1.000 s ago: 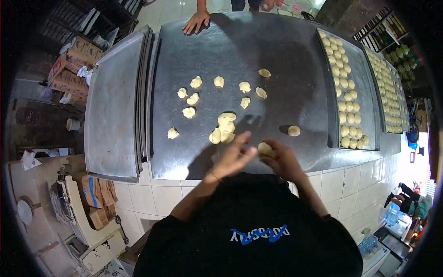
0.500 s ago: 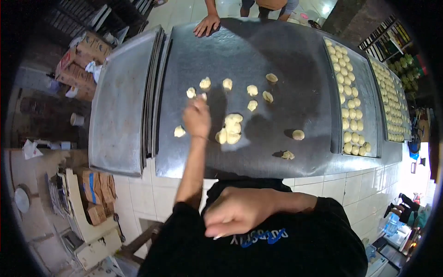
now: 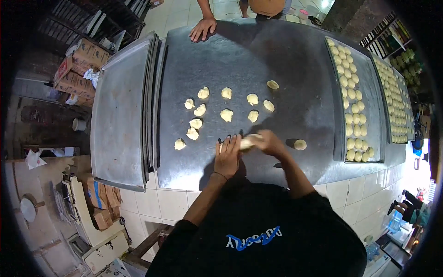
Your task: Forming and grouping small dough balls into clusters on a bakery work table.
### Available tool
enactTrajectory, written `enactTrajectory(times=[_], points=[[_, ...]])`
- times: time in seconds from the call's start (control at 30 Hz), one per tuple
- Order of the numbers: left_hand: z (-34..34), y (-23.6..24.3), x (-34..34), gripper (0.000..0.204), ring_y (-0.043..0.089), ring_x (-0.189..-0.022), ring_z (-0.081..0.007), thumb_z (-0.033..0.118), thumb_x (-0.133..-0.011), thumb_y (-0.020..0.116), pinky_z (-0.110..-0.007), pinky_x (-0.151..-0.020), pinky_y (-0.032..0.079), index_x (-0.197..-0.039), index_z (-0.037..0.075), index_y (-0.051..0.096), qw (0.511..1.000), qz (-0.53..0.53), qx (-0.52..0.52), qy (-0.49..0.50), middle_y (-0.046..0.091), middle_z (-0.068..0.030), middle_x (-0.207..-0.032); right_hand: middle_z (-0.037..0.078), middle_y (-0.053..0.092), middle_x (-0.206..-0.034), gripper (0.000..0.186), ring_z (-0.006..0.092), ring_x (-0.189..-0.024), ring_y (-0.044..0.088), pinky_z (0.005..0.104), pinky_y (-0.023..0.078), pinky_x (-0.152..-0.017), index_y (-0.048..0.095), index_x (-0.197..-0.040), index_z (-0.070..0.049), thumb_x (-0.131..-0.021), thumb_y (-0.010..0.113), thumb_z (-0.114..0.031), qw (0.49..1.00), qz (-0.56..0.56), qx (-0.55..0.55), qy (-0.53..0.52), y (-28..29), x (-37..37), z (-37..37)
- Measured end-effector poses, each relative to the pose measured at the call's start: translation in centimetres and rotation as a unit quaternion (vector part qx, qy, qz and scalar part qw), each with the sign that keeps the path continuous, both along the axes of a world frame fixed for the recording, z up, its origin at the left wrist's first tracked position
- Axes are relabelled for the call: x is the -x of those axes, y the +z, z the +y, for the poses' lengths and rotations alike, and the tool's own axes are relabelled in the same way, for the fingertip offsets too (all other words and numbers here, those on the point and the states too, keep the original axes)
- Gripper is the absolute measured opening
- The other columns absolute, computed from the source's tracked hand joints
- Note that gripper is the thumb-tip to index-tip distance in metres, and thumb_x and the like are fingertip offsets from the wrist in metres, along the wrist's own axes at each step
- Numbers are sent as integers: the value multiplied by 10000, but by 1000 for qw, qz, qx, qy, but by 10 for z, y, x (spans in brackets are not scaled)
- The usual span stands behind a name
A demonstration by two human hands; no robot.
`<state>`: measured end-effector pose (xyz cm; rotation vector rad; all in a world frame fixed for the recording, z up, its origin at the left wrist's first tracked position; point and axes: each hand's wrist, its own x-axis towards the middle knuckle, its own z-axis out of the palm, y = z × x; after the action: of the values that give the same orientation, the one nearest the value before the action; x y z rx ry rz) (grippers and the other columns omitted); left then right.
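Note:
My left hand (image 3: pixel 227 154) and my right hand (image 3: pixel 267 143) are both on a pale dough mass (image 3: pixel 248 141) near the metal table's front edge. My left fingers cover its left end, and my right fingers grip its right end. Beyond them, several torn dough lumps (image 3: pixel 226 115) lie scattered on the metal table (image 3: pixel 198 64). A rounder piece (image 3: pixel 300 144) lies to the right of my right hand. A dark shape just below it is too unclear to make out.
Stacked empty metal trays (image 3: pixel 117 115) stand left, with cardboard boxes (image 3: pixel 85 64) behind. Two trays (image 3: pixel 387 157) of dough balls stand right. Across the table a co-worker's hand (image 3: pixel 201 29) rests on the far edge. Paper sacks (image 3: pixel 99 196) and a pale machine (image 3: pixel 78 207) are lower left.
My hands, apart half a second ago, have come together on the central dough mass, which is now smaller and longer. More lumps lie left and centre, and the view has shifted slightly.

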<state>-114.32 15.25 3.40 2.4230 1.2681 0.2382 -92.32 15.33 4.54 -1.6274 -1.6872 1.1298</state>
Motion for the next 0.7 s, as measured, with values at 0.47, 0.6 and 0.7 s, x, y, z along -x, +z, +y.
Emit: enactTrajectory(times=[0.47, 0.6, 0.7], points=[[-31, 118, -52, 334, 598, -845, -175, 260, -1011, 427, -303, -796, 486, -1142, -31, 526, 845, -399, 341, 104, 624, -67, -867, 162, 636, -969, 293, 236, -756, 632, 301, 497, -682, 526, -1123, 15, -903, 613, -158, 950, 249, -19, -187, 118, 34, -103], [-55, 133, -59, 319, 531, -622, -147, 252, -1008, 427, -305, -610, 455, -931, -37, 537, 793, -493, 286, 216, 584, -75, -736, 142, 631, -814, 163, 231, -655, 594, 333, 459, -606, 542, -955, 5, -902, 595, -139, 951, 171, -132, -220, 126, 53, -76], [-33, 141, -61, 365, 500, -537, -165, 266, -992, 444, -346, -520, 426, -777, -11, 547, 852, -461, 79, 235, 574, -120, -641, 144, 583, -685, 208, 235, -604, 568, 336, 425, -569, 526, -778, -24, -910, 581, -175, 944, 125, -222, -209, 145, 72, -64]])
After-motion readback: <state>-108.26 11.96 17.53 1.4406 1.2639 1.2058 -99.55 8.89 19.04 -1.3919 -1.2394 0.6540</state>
